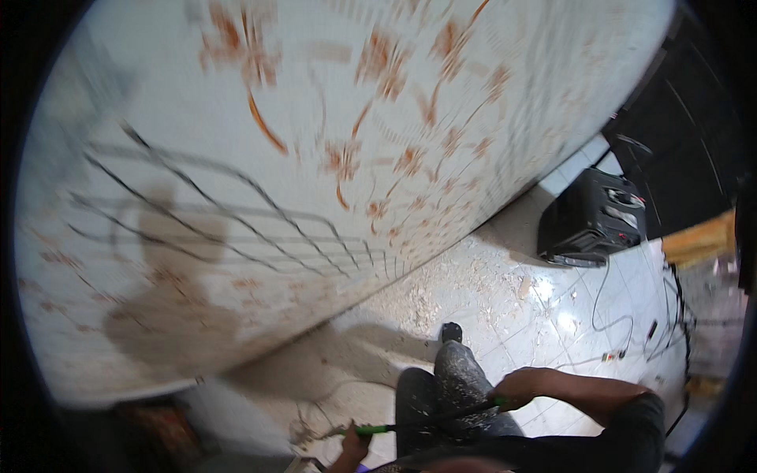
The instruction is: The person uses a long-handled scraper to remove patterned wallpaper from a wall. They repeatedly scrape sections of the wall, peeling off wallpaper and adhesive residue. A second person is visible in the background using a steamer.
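Across the front of my legs runs a long dark pole-like tool (pixel 423 421) with green grip sections. My left hand (pixel 355 444) is closed around its green part at the lower left. On the other end, by my thigh, my right hand (pixel 519 388) grips the pole near another green piece. Some thin, blurred object lies or hangs beyond my left hand; I cannot tell what it is. Facing me is a pale wall (pixel 295 201) with orange-brown floral patterns and dark wavy lines. Neither hand touches it.
Pale flakes of debris (pixel 423 307) litter the tiled floor (pixel 514 331) along the wall. A black box-shaped unit (pixel 571 219), possibly a speaker, stands at the right. Cables (pixel 597 307) and a small power strip (pixel 613 356) lie beyond my right arm. White specks cover my trousers (pixel 461 378).
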Available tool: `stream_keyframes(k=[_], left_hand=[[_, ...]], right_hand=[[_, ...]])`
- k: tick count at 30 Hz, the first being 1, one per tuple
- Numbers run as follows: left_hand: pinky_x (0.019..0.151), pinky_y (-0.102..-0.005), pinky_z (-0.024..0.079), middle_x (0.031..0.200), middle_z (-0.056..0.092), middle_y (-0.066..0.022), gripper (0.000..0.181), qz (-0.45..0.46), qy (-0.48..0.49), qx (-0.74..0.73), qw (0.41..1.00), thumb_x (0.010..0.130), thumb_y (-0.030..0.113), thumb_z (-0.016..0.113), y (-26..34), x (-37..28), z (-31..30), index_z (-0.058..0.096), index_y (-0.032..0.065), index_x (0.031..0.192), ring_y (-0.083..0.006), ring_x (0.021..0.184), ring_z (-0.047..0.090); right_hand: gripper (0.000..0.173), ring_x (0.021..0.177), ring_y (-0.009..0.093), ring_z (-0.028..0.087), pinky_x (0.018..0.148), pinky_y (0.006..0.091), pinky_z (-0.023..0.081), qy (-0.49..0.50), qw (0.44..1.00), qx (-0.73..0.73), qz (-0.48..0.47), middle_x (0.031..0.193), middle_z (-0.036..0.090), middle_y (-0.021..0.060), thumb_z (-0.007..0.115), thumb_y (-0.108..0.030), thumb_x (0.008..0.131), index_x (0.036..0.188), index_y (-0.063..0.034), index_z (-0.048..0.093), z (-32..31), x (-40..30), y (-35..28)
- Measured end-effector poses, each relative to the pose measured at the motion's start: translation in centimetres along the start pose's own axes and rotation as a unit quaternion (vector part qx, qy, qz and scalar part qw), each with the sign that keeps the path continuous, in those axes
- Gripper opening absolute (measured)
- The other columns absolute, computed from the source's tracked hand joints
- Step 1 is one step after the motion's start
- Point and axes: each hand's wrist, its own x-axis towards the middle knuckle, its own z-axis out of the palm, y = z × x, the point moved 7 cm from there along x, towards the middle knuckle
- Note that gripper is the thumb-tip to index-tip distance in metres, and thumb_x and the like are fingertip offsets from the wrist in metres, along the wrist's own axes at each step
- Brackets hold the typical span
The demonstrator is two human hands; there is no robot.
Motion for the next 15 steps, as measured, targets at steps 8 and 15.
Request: stream_keyframes(k=[8, 15], left_hand=[[0.087, -0.0392, 0.054, 0.099, 0.064, -0.0091, 0.038, -0.118, -0.057, -0.417, 0.899, 0.103, 0.033, 0.056, 13.4, -7.3, -11.9, 0.050, 0.0020, 0.124, -0.0242, 0.092, 0.064], [0.086, -0.0421, 0.053, 0.089, 0.060, -0.0086, 0.028, -0.015, 0.123, -0.666, 0.736, 0.103, 0.038, 0.057, 12.0, -7.9, -15.3, 0.054, 0.0103, 0.098, -0.0253, 0.084, 0.061]], right_hand=[[0.050, 0.082, 0.030, 0.071, 0.071, 0.0435, 0.057, 0.065, 0.982, 0.135, 0.119, 0.099, 0.072, 0.0135, 0.066, -0.051, 0.090, 0.127, -0.0182, 0.064, 5.4, -14.5, -10.4], [0.052, 0.066, 0.022, 0.069, 0.062, 0.0375, 0.057, 0.085, 0.950, 0.198, 0.227, 0.083, 0.070, 0.0090, 0.069, -0.058, 0.086, 0.116, -0.0151, 0.070, 14.8, -16.3, -13.6]])
